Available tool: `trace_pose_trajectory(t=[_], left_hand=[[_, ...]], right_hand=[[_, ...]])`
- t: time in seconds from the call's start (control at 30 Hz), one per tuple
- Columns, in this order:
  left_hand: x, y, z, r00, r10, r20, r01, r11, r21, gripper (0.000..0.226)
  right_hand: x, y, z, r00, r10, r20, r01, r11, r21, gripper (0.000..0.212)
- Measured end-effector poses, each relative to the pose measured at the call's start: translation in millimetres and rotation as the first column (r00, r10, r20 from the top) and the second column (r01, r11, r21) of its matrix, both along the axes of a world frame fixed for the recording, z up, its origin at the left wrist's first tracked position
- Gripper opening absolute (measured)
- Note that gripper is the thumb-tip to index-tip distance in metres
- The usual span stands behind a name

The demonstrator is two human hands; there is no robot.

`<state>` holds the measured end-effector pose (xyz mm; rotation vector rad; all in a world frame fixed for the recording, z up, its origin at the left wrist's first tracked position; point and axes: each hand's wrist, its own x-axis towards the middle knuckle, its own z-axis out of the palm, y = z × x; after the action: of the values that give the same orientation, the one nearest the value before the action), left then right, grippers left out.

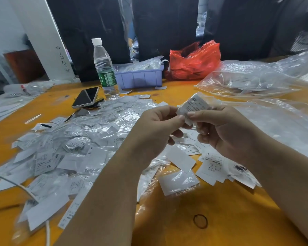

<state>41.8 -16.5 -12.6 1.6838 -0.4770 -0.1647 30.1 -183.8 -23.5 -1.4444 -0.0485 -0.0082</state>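
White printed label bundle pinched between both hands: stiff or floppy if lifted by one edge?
Probably floppy: the white printed label bundle curves between the left hand and right hand. Likely very light, being thin paper-like slips. It may fan apart; similar labels lie scattered on the orange table.

Water bottle [105, 68]: stood upright on the far part of the orange table [178, 94], white cap screwed on.
Phone [85, 99]: laid screen up, just left of the bottle's base.
Purple tray [140, 79]: set right of the bottle, filled with clear wrappers.
Red bag [194, 63]: crumpled just beside the tray.
Clear plastic bags [256, 79]: spread along the right side.
Rubber band [200, 221]: laid flat near the front edge.
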Motion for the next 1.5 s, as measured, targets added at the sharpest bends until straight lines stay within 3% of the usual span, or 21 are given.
trace_pose_trajectory(t=[0.13,0.27,0.4,0.47,0.5,0.53,0.6,0.67,0.73,0.8,1.0,1.1,1.23,1.37,1.5], left_hand=[[-1,7,5,0.995,-0.002,0.104,-0.007,0.996,0.088,0.006],[-3,14,6,0.993,0.026,0.112,-0.038,0.994,0.103,0.011],[4,27,18,0.991,0.053,0.123,-0.076,0.98,0.183,0.017],[13,44,28,0.976,0.141,0.166,-0.171,0.968,0.185,0.018],[18,53,30,0.95,0.229,0.211,-0.266,0.95,0.165,0.018],[22,61,27,0.895,0.342,0.287,-0.394,0.907,0.147,0.018],[25,75,11,0.677,0.516,0.524,-0.664,0.736,0.133,0.017],[20,79,-4,0.537,0.453,0.712,-0.76,0.626,0.175,0.016],[22,84,-13,0.54,0.298,0.787,-0.737,0.619,0.271,0.017],[26,86,-12,0.559,0.202,0.804,-0.708,0.621,0.337,0.019],[25,82,-19,0.859,0.066,0.508,-0.437,0.612,0.659,0.015],[23,83,-16,0.883,0.056,0.465,-0.394,0.626,0.673,0.009],[17,72,-14,0.882,0.072,0.466,-0.365,0.729,0.579,0.007],[7,47,-17,0.943,-0.018,0.334,-0.156,0.86,0.486,0.02],[3,34,-19,0.953,-0.058,0.299,-0.075,0.907,0.415,0.014]], right_hand=[[-4,3,3,0.996,0.087,-0.013,-0.087,0.996,0.01,0.024],[-7,7,3,0.985,0.168,-0.037,-0.167,0.986,0.009,0.017],[-9,11,2,0.975,0.213,-0.057,-0.214,0.977,-0.021,0.026],[-10,10,2,0.99,0.139,-0.005,-0.138,0.979,-0.148,0.024],[-10,9,0,0.995,0.068,0.067,-0.043,0.946,-0.32,0.019],[-9,7,-2,0.986,0.014,0.168,0.077,0.85,-0.521,0.015],[-10,6,-8,0.953,0.043,0.301,0.221,0.584,-0.781,0.018],[-9,8,-13,0.966,0.12,0.227,0.16,0.41,-0.898,0.03],[-7,10,-17,0.98,0.16,0.115,0.062,0.303,-0.951,0.041],[-7,12,-19,0.981,0.179,0.073,0.02,0.28,-0.96,0.043],[-7,14,-22,0.967,0.208,0.147,0.065,0.355,-0.932,0.012],[-8,15,-20,0.955,0.19,0.226,0.127,0.426,-0.896,0.01],[-8,13,-11,0.935,0.102,0.339,0.184,0.678,-0.712,0.014],[-9,11,-3,0.947,0.139,0.29,0.01,0.889,-0.458,0.006],[-8,10,-2,0.967,0.173,0.185,-0.125,0.961,-0.246,0.005]])
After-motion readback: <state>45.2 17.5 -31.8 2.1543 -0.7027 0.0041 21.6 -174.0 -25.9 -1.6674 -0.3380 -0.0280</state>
